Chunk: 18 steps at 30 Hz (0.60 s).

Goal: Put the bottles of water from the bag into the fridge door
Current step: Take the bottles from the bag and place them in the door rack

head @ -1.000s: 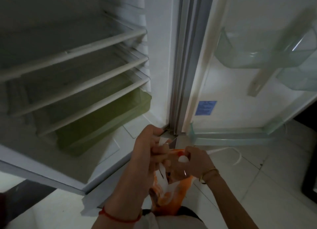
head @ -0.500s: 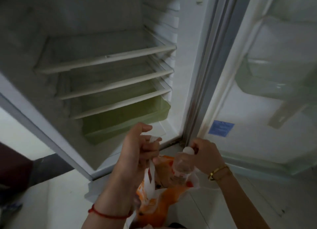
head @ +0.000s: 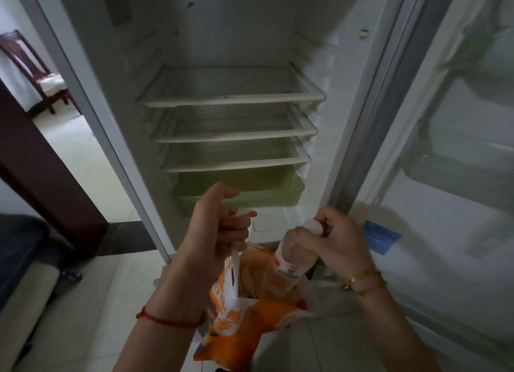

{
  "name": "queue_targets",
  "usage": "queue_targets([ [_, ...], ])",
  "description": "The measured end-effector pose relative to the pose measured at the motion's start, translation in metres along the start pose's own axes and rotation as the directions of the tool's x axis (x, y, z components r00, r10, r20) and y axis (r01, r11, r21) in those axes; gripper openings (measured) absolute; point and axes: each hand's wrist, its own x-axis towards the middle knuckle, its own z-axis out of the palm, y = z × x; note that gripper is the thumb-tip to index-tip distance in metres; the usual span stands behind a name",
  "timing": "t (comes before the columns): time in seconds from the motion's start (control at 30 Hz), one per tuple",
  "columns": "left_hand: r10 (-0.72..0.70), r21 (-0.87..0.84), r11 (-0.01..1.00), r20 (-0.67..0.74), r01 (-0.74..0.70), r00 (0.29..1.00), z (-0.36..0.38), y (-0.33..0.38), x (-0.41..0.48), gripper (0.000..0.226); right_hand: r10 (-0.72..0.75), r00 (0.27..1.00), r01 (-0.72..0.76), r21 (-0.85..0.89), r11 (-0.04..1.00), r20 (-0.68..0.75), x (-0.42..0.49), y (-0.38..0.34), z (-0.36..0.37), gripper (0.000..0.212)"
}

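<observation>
The person stands at an open fridge (head: pixel 239 37) with both hands low before it. The left hand (head: pixel 219 232) is clenched around the white handle of an orange-and-white bag (head: pixel 236 313) and holds it up, so that the bag's mouth gapes to the right. The right hand (head: pixel 342 238) grasps a clear water bottle (head: pixel 292 257) by its neck and cap. The bottle tilts, with its top toward the fridge and its lower end inside the bag's mouth, touching the plastic.

The grey hinge-side edge of the cabinet runs just behind the right hand. To its right the fridge door (head: pixel 445 274) stands wide open, and a blurred door bin (head: pixel 456 174) juts out above and to the right of the bottle, with open air between them. Three bare shelves (head: pixel 233 100) and a green drawer (head: pixel 239 190) lie behind the hands. Tiled floor (head: pixel 69 302) spreads to the left.
</observation>
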Motion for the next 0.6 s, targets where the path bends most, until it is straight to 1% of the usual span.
queue_targets([
  [0.1,0.006,0.004,1.0,-0.009,-0.006,1.0,0.006,-0.007,-0.004,0.047,-0.015,0.997,0.016,0.026,1.0,-0.07,-0.007,-0.006,-0.019,0.025],
  [0.17,0.005,0.008,1.0,-0.017,-0.005,1.0,0.01,-0.011,-0.005,0.055,-0.045,0.991,0.047,0.017,0.999,-0.124,-0.012,-0.008,-0.033,0.025],
  [0.23,-0.001,0.014,1.0,-0.026,0.001,1.0,0.013,-0.016,-0.005,0.064,-0.069,0.981,0.062,-0.047,0.997,-0.183,-0.015,-0.007,-0.046,0.027],
  [0.3,-0.002,0.028,1.0,-0.02,0.003,1.0,0.017,-0.02,-0.005,0.068,-0.088,0.968,0.064,-0.108,0.992,-0.236,-0.017,-0.002,-0.059,0.028],
  [0.37,-0.002,0.041,0.999,-0.008,0.003,1.0,0.021,-0.025,-0.004,0.066,-0.098,0.955,0.062,-0.136,0.989,-0.28,-0.019,0.007,-0.07,0.029],
  [0.5,-0.025,0.058,0.998,0.033,0.023,0.999,0.031,-0.034,-0.002,0.048,-0.068,0.937,0.008,-0.173,0.985,-0.343,-0.023,0.031,-0.085,0.03],
  [0.6,-0.056,0.066,0.996,0.044,0.053,0.997,0.039,-0.042,-0.001,0.047,-0.054,0.93,-0.02,-0.196,0.98,-0.364,-0.023,0.046,-0.09,0.029],
])
